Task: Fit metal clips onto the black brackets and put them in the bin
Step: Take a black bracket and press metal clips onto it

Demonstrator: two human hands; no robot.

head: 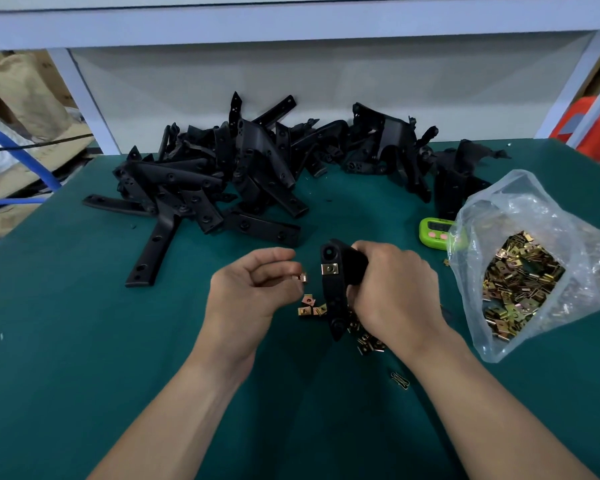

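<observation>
My right hand (pixel 394 292) grips a black bracket (pixel 336 289) upright over the green table; a metal clip (pixel 329 269) sits on its upper part. My left hand (pixel 253 289) pinches a single metal clip (pixel 302 277) just left of the bracket, a small gap apart. Several loose clips (pixel 310 306) lie on the mat below both hands, with more (pixel 369 344) under my right wrist. A big pile of black brackets (pixel 243 174) spreads across the back of the table. No bin is in view.
A clear plastic bag of metal clips (pixel 523 271) lies open at the right. A green timer (pixel 437 232) sits beside it. One stray clip (pixel 399 380) lies near my right forearm. Cardboard and blue tubing (pixel 18 150) stand beyond the table's left edge.
</observation>
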